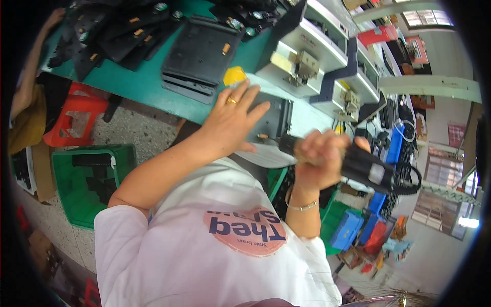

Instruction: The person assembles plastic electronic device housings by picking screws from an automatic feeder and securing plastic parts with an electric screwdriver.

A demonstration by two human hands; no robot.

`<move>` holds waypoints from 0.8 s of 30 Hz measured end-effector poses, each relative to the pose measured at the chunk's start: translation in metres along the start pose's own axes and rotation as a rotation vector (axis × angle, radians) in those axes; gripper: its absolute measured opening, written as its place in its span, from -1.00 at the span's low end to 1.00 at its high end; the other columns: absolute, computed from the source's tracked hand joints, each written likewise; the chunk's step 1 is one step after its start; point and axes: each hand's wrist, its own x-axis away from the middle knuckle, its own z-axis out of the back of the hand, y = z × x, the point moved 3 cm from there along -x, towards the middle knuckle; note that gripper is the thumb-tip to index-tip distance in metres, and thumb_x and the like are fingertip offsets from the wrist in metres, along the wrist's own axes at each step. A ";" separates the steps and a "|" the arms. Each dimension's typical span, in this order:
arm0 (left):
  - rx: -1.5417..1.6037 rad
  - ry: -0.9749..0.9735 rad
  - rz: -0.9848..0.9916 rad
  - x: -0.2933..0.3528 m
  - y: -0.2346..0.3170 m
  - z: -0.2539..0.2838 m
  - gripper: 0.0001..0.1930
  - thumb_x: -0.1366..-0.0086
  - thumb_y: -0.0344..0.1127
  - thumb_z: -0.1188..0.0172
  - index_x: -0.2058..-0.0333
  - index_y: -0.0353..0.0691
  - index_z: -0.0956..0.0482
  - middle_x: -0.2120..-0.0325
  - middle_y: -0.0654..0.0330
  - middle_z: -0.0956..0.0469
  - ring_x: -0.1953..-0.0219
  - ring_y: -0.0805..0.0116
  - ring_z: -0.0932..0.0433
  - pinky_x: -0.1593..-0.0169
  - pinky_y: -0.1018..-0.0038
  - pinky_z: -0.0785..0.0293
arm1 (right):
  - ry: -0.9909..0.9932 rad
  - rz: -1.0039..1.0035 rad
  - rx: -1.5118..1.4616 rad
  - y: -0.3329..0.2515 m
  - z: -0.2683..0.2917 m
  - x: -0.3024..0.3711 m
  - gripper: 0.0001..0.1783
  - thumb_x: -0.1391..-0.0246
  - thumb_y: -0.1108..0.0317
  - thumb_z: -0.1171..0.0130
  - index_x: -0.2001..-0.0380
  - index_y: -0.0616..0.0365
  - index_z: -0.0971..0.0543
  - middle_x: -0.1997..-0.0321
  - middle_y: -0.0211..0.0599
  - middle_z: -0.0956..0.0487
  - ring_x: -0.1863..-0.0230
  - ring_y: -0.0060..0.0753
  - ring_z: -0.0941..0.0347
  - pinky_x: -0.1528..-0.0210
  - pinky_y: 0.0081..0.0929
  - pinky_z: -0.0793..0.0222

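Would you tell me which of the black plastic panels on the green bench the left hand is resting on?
The left hand rests on the single black panel nearest the person, beside the grey machine; the stacked panels lie untouched farther away.

**What cannot be made out**

The left hand (232,120) hides much of the dark panel (273,120) beneath it. The right hand (319,158) covers the driver (360,166) grip; its tip is blurred. At far left, another person's arm (30,66) is cut by the edge.

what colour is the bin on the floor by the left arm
Green, seen best in the head view: the plastic bin holds dark parts.
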 end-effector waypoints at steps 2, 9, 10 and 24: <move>-0.030 -0.034 -0.011 -0.002 0.001 0.003 -0.04 0.35 -0.10 -0.57 -0.14 -0.10 -0.35 -0.19 -0.08 -0.19 -0.30 -0.06 -0.10 -0.25 0.06 -0.04 | 0.101 0.046 -0.005 -0.021 0.017 -0.004 -0.44 -0.05 0.54 -0.14 -0.08 -0.12 -0.21 0.53 -0.45 -0.33 0.62 -0.48 -0.26 0.62 -0.49 -0.31; 0.070 -0.137 -0.007 0.014 0.024 0.029 -0.14 0.27 -0.17 -0.52 -0.11 -0.11 -0.36 -0.23 -0.11 -0.08 -0.25 -0.11 -0.08 -0.24 0.03 -0.06 | 0.223 0.054 0.052 -0.056 0.072 -0.004 -0.81 -0.20 0.37 0.02 0.12 -0.01 -0.32 0.56 -0.48 -0.21 0.56 -0.60 -0.16 0.46 -0.60 -0.20; 0.105 -0.093 0.026 0.019 0.027 0.039 -0.15 0.25 -0.16 -0.52 -0.11 -0.10 -0.37 -0.24 -0.10 -0.08 -0.25 -0.12 -0.08 -0.25 0.02 -0.06 | 0.223 0.120 0.098 -0.061 0.062 -0.007 -0.71 -0.21 0.40 0.04 0.00 -0.06 -0.29 0.55 -0.49 -0.23 0.57 -0.60 -0.16 0.48 -0.60 -0.19; 0.824 0.406 0.086 0.005 -0.059 0.183 -0.43 0.13 -0.74 -0.10 0.04 -0.32 -0.35 0.22 0.05 -0.60 0.16 0.29 -0.61 0.11 0.43 -0.56 | 0.281 0.096 -0.040 -0.039 0.061 -0.009 -0.47 -0.06 0.52 -0.06 -0.10 -0.01 -0.19 0.59 -0.42 -0.28 0.62 -0.53 -0.24 0.55 -0.55 -0.31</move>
